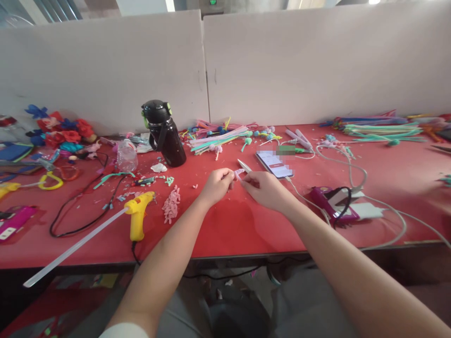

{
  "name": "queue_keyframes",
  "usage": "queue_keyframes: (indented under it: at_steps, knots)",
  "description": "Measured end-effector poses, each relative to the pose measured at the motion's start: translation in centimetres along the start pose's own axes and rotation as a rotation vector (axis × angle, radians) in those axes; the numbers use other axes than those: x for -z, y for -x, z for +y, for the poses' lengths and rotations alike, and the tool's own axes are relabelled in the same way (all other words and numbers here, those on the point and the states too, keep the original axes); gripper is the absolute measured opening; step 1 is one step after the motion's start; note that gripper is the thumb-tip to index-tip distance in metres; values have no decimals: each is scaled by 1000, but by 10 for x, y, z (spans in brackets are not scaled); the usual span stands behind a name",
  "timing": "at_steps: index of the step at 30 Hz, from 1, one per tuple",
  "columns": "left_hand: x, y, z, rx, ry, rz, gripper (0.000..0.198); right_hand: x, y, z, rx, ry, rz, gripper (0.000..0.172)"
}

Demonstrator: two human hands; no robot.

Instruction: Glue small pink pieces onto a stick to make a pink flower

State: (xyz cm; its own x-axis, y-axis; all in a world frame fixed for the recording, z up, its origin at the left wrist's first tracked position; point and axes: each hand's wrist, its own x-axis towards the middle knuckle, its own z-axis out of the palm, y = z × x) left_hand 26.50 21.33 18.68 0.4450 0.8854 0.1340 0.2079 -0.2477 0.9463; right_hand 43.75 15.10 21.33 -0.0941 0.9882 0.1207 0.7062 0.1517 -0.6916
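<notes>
Near the middle of the red table, my left hand pinches one end of a small pale pink strip, which looks like a piece of pipe cleaner. My right hand has its fingers closed on the other end. Just beyond the strip, a pointed scissor blade shows; its handles are hidden by my right hand, and I cannot tell whether they are held. Left of my left forearm lies a pile of short pink pieces. Beside it is a yellow glue gun with a long glue stick in its back.
A black bottle stands behind the pile. Bundled pipe cleaners lie along the white partition. A lit phone lies beyond my right hand, with a purple power strip and white cables to the right. Red and blue flowers sit far left.
</notes>
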Motion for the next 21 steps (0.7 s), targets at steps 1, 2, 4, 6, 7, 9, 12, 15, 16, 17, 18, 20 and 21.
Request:
queue_keyframes:
  at_steps: [1, 2, 4, 6, 7, 9, 12, 15, 16, 17, 18, 20, 21]
  knots:
    - [0, -1, 0, 3, 62, -3, 24, -1, -1, 3, 1, -25, 3, 22]
    - [1, -1, 0, 5, 119, -11, 24, -3, -3, 6, 1, -46, 7, 22]
    - [1, -2, -1, 3, 218, -38, 25, -5, -7, 14, 8, -83, 8, 21]
    - [3, -1, -1, -2, 288, -81, 26, -6, -11, 21, 26, -119, 3, 21]
    - [4, -1, -1, -4, 307, -109, 27, -5, -13, 25, 36, -135, 0, 21]
    - [6, 1, 0, -7, 310, -169, 29, -2, -17, 29, 62, -155, 0, 22]
    - [8, 4, 5, -11, 237, -267, 31, 6, -21, 34, 90, -186, 20, 14]
    - [6, 6, 9, 2, 67, -347, 28, 12, -21, 35, 35, -231, 35, 11]
    - [4, 7, 9, 8, 1, -355, 26, 14, -21, 35, 16, -211, 41, 11]
    - [2, 7, 8, 14, -63, -353, 24, 16, -19, 33, 7, -167, 49, 11]
    - [0, 7, 7, 19, -119, -345, 23, 17, -18, 30, 10, -104, 60, 11]
    - [-3, 6, 3, 26, -204, -318, 22, 17, -14, 22, 40, 32, 77, 13]
    - [-4, 6, 0, 25, -240, -300, 22, 17, -12, 17, 56, 89, 79, 15]
